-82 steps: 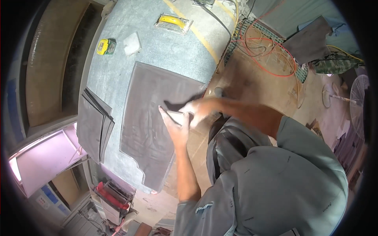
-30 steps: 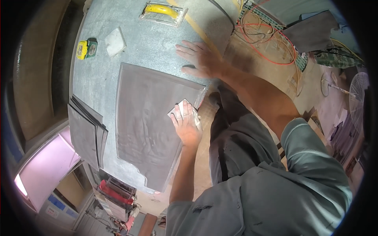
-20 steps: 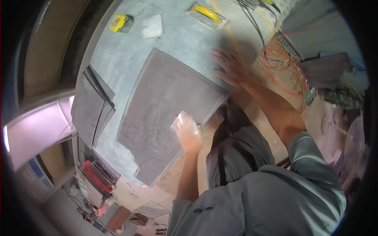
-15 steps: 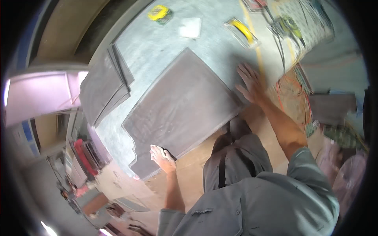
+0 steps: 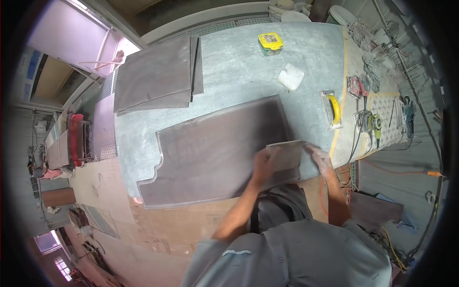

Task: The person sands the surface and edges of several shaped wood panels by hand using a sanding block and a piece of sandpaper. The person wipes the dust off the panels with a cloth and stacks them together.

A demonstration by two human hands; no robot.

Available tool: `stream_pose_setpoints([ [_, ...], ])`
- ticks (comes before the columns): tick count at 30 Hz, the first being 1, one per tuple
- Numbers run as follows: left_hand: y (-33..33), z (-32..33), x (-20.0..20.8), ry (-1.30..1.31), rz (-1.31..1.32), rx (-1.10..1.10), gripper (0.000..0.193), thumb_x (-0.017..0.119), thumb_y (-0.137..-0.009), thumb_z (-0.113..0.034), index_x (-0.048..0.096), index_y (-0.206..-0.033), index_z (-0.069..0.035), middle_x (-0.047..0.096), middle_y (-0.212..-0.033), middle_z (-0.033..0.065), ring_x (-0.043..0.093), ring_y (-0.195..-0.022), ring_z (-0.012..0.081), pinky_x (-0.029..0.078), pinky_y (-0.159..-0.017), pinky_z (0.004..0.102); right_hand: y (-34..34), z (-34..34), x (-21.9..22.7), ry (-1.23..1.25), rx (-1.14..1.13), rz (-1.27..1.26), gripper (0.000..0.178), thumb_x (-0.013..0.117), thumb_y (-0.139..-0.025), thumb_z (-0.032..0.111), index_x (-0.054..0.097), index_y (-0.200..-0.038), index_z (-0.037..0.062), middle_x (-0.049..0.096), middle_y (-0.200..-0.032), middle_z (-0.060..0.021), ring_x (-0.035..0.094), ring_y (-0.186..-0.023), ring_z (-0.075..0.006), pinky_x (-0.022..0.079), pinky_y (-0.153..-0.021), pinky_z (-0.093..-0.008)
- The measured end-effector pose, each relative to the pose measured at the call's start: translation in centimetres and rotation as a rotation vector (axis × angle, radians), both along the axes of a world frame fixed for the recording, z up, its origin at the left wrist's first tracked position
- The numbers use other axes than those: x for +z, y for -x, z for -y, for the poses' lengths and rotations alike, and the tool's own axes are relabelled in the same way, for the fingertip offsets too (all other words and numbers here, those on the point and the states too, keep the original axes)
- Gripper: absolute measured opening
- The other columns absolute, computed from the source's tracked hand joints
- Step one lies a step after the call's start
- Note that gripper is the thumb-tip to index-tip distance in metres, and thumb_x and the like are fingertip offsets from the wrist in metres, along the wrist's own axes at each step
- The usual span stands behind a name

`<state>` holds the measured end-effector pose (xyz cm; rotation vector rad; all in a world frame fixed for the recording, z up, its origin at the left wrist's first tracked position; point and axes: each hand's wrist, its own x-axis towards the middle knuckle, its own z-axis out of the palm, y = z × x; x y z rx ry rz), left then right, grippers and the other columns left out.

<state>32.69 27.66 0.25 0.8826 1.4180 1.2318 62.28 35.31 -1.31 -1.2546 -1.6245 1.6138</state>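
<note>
A large dark grey-brown panel lies flat on the blue-grey tabletop, with a curved notch cut at its left end. Over its right end is a small flat rectangular brown sheet, tilted up from the panel. My left hand, a little blurred, has its fingers closed on the left edge of that sheet. Beside the sheet's right edge is my right hand, fingers stretched out; whether they touch the sheet I cannot tell.
Several similar dark panels are stacked at the back left. Farther right are a yellow-lidded tub, a white pad, a yellow-handled hand sander and a green power sander with a cord. Buckets stand behind the table.
The view has turned and shifted. My left hand has moved from the panel's notched end to its right end and now holds the small sheet. My right hand remains near the panel's right end.
</note>
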Motion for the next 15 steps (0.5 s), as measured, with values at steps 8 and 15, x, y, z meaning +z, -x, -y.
stream_pose_setpoints([
  [8, 11.3, 0.9, -0.6, 0.256, -0.610, 0.235, 0.036, 0.064, -0.112, -0.033, 0.077, -0.104, -0.001, 0.077, -0.101, 0.0213, 0.070, -0.090, 0.0380, 0.053, -0.079, 0.0503, 22.1, -3.7, 6.1, -0.042, 0.492, -0.075, 0.049, 0.065, -0.112, 0.027, 0.061, -0.157, 0.0056, 0.071, -0.143, -0.0197, 0.068, -0.134, -0.0318, 0.052, -0.115, -0.0435],
  [15, 31.1, 9.5, -6.5, 0.758, -1.430, 0.649, 0.069, 0.053, -0.114, -0.038, 0.043, -0.161, 0.012, 0.046, -0.168, 0.0306, 0.037, -0.160, 0.0450, 0.026, -0.133, 0.0564, 19.5, -18.5, 3.2, -1.018, 0.690, 0.493, 0.064, 0.065, -0.096, 0.008, 0.056, -0.159, 0.0003, 0.056, -0.162, -0.0244, 0.050, -0.153, -0.0422, 0.039, -0.131, -0.0525],
])
